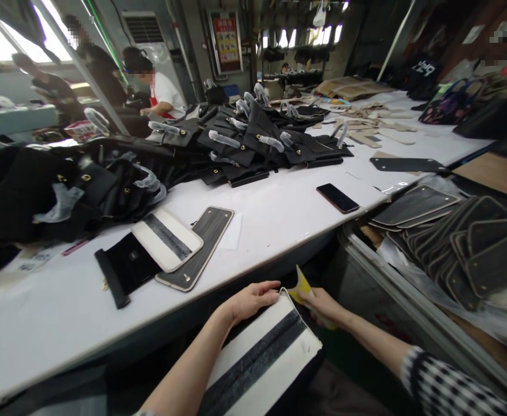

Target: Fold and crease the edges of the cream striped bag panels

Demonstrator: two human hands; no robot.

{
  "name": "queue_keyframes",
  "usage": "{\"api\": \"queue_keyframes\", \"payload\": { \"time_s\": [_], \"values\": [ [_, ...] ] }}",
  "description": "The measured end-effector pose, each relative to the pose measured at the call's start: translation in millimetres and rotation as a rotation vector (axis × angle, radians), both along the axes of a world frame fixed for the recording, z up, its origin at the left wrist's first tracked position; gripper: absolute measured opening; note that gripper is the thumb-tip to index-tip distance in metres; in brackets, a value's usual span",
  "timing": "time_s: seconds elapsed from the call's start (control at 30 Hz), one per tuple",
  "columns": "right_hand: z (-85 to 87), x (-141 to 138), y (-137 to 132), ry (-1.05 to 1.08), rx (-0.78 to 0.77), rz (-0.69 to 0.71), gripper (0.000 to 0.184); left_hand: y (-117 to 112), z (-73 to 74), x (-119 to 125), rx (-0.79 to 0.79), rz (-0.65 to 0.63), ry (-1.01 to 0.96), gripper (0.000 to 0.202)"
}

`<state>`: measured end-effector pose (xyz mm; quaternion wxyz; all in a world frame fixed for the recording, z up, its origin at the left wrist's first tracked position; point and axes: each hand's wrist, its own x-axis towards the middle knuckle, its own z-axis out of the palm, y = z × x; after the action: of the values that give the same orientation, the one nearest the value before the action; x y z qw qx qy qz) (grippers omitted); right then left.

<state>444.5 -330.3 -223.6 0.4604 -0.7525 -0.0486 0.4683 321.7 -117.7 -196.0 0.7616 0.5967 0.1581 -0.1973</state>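
A white rectangular panel with a dark strip down its middle (262, 358) lies across my lap below the table edge. My left hand (251, 300) grips its far corner with curled fingers. My right hand (325, 306) is closed on a small yellow scraper (302, 287), held against the panel's top edge. On the white table (279, 225) in front of me lie a similar white panel (167, 238), a grey panel with a pale rim (199, 245) and a black piece (126, 268).
A phone (337, 198) lies on the table to the right. Heaps of black bag parts (253, 141) cover the far and left side. A bin of dark panels (453, 237) stands at my right. Other people work at the far left.
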Motion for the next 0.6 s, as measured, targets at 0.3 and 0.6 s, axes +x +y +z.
{"api": "queue_keyframes", "payload": {
  "time_s": [0.3, 0.6],
  "values": [
    [47.9, 69, 11, -0.326, 0.094, 0.857, 0.054, -6, -0.6, 4, -0.049, 0.072, 0.012, 0.095],
    [58.9, 69, 84, -1.168, 0.02, 0.903, 0.06, -8, -1.6, 4, -0.097, 0.108, -0.021, 0.083]
  ]
}}
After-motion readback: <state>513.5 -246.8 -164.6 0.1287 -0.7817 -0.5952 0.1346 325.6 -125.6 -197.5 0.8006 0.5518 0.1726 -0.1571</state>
